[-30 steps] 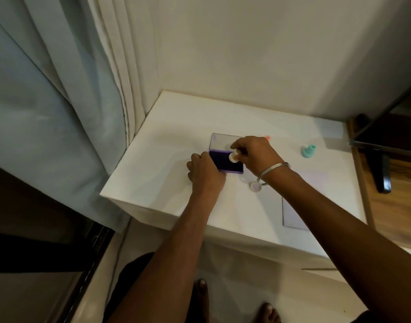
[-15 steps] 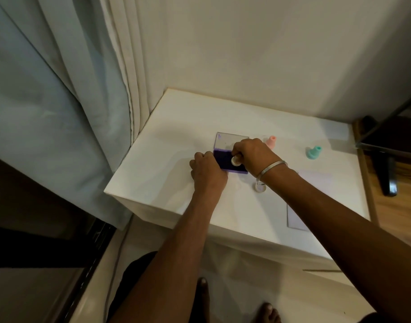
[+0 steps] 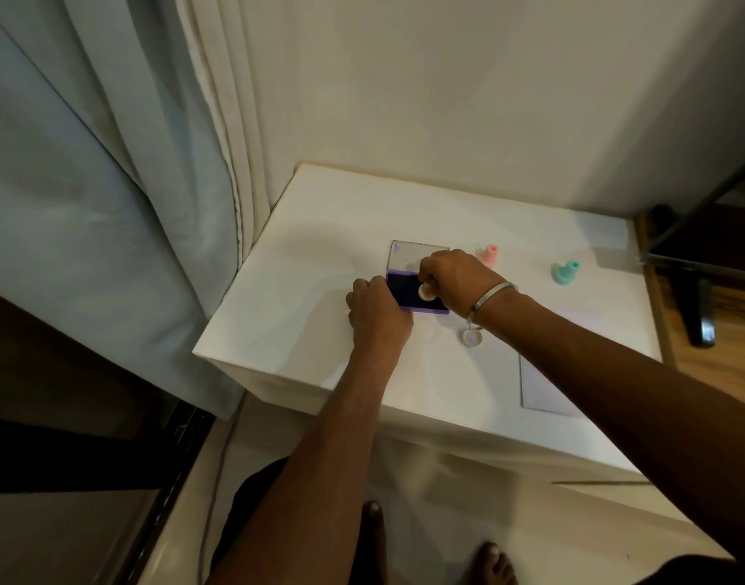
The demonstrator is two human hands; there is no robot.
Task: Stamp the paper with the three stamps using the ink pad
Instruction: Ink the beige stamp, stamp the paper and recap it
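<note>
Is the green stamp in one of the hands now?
No, the green stamp stands alone on the table, far from both hands.

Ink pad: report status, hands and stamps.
Left hand steadies the ink pad. Right hand presses a white stamp on it. Pink stamp and teal stamp stand untouched. Paper unobstructed.

The right hand [image 3: 455,280] has drawn back slightly, uncovering the small pink plastic stamp [image 3: 488,256]; the white stamp [image 3: 425,291] seems pressed lower.
</note>
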